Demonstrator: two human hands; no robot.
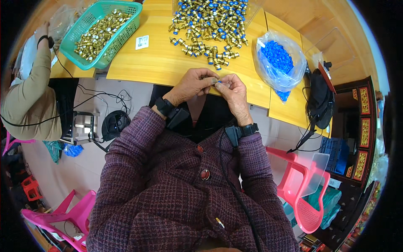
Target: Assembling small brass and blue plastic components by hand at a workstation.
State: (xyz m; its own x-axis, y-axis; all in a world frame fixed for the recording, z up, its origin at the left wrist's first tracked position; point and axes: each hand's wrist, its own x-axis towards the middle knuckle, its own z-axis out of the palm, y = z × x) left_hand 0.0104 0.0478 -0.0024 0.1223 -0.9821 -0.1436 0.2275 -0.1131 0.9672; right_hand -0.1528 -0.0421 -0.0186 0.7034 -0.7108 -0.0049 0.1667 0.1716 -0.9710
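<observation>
My left hand (194, 86) and my right hand (234, 93) meet at the near edge of the yellow table, both closed with fingertips pinched together. A small blue plastic piece (218, 82) shows between the fingertips, at my right thumb and finger. What my left fingers grip is hidden behind them. Just beyond my hands lies a heap of brass fittings (214, 35), many with blue ends, and a few stray ones spread toward me. To the right, a clear plastic bag (296, 80) holds many small blue plastic rings (277, 56).
A green basket (90, 64) of brass parts stands at the left, near a white label (142, 42). Another person's arm (40, 67) reaches in at far left. A black backpack (320, 101) sits at right. Pink chairs (308, 214) and cables (94, 93) are around me.
</observation>
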